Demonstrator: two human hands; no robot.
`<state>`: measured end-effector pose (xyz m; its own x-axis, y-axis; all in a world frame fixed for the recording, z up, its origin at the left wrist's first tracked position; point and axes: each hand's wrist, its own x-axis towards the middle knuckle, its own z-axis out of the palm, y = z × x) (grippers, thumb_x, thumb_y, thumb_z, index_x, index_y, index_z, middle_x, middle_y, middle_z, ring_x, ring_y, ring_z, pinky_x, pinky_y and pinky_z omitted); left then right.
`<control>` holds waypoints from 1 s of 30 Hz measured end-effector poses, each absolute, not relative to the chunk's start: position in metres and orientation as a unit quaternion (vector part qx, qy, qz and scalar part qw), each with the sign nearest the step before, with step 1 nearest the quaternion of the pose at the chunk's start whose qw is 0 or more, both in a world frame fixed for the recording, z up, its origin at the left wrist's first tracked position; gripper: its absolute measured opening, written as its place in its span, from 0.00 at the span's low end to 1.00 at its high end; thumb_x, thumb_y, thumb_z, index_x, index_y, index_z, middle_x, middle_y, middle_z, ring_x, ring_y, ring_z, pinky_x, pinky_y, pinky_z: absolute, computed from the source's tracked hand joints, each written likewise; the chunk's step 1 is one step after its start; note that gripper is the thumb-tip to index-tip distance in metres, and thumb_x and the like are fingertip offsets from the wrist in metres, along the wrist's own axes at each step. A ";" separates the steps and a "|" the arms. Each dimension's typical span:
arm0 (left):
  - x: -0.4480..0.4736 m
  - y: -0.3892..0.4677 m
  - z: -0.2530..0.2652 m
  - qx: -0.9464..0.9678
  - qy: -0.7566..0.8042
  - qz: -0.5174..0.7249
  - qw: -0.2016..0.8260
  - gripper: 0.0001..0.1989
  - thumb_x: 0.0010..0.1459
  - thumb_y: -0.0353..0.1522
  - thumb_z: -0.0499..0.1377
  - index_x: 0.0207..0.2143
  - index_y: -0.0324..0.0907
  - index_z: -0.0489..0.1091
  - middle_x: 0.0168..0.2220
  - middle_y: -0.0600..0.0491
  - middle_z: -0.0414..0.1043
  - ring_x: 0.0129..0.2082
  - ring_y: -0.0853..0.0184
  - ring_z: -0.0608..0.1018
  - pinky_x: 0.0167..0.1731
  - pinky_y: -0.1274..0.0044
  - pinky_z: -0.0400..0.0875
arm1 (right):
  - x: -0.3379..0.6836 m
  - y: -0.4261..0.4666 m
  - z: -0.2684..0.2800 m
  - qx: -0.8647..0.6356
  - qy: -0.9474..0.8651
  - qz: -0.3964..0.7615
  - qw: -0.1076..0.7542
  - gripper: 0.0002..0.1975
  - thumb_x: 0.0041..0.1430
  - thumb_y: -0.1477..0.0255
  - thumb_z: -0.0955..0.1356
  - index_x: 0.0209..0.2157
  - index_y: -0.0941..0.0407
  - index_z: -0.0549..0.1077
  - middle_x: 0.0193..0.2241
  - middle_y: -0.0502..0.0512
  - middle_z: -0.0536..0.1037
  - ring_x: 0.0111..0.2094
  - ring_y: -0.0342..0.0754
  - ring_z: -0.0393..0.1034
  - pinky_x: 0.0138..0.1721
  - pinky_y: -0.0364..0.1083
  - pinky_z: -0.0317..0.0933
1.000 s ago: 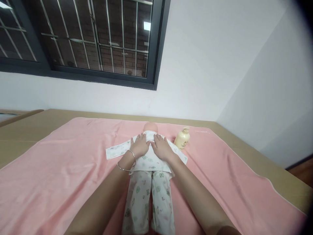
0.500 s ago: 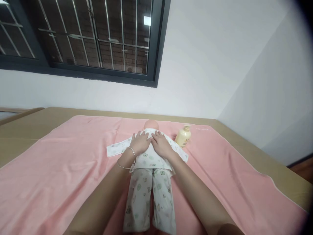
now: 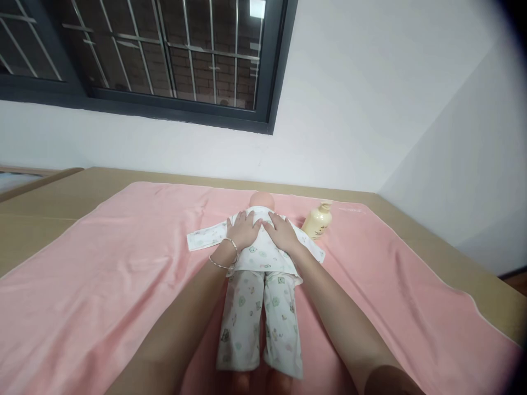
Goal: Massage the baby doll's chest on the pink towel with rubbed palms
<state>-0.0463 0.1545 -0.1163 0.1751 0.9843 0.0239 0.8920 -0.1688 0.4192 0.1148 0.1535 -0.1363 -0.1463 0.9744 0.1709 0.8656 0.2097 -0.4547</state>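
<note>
A baby doll [image 3: 263, 258] in white printed pyjamas lies stretched out, its bald head at the far end and its arms spread; its face does not show. My left hand [image 3: 244, 229] rests flat on the left of the doll's upper body, fingers apart, with a bracelet [image 3: 222, 266] on that wrist. On the right of the same upper body lies my right hand [image 3: 283, 233], also flat with spread fingers. Neither hand grips anything. A pale yellow pump bottle [image 3: 317, 220] stands just beyond the doll's right-hand sleeve.
Under the doll a pink sheet [image 3: 156, 219] with some creases covers most of the tan surface [image 3: 102, 184]. A white wall [image 3: 337, 109] rises behind it, with a dark-framed barred window [image 3: 181, 109] at upper left. Another wall closes off the right side.
The whole view has shifted, so the doll, bottle and hands appear slightly higher and further right. Both hands stay on the doll's upper body, having slid slightly down it.
</note>
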 end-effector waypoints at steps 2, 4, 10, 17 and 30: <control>-0.046 0.154 -0.116 0.750 0.626 0.145 0.156 0.34 0.67 0.49 0.35 0.68 0.42 0.49 0.71 0.42 0.43 0.71 0.56 0.45 0.64 0.49 0.35 | 0.116 0.153 -0.136 -0.613 -0.745 0.140 0.225 0.34 0.70 0.53 0.52 0.67 0.60 0.55 0.67 0.62 0.57 0.69 0.52 0.46 0.67 0.54 0.34; -0.046 0.154 -0.116 0.751 0.625 0.145 0.155 0.34 0.67 0.49 0.35 0.68 0.42 0.49 0.71 0.41 0.44 0.71 0.56 0.45 0.64 0.49 0.35 | 0.116 0.152 -0.135 -0.613 -0.742 0.139 0.232 0.34 0.69 0.52 0.53 0.67 0.59 0.55 0.67 0.62 0.57 0.69 0.52 0.46 0.67 0.54 0.34; -0.048 0.156 -0.119 0.756 0.620 0.154 0.144 0.33 0.67 0.49 0.35 0.67 0.42 0.50 0.70 0.42 0.46 0.71 0.55 0.48 0.64 0.48 0.37 | 0.114 0.151 -0.134 -0.611 -0.743 0.129 0.242 0.33 0.70 0.54 0.54 0.66 0.62 0.57 0.66 0.64 0.59 0.68 0.52 0.48 0.67 0.53 0.36; -0.048 0.155 -0.120 0.751 0.623 0.157 0.150 0.34 0.66 0.49 0.35 0.68 0.42 0.49 0.71 0.42 0.44 0.71 0.55 0.46 0.64 0.48 0.35 | 0.114 0.151 -0.135 -0.614 -0.742 0.121 0.239 0.33 0.70 0.54 0.54 0.66 0.61 0.56 0.67 0.63 0.57 0.69 0.52 0.45 0.67 0.54 0.35; -0.052 0.159 -0.122 0.748 0.589 0.256 0.166 0.28 0.68 0.45 0.39 0.63 0.45 0.59 0.69 0.47 0.52 0.70 0.57 0.51 0.65 0.51 0.34 | 0.107 0.135 -0.118 -0.621 -0.736 0.067 0.260 0.32 0.68 0.57 0.57 0.67 0.60 0.53 0.70 0.65 0.46 0.70 0.59 0.37 0.66 0.60 0.35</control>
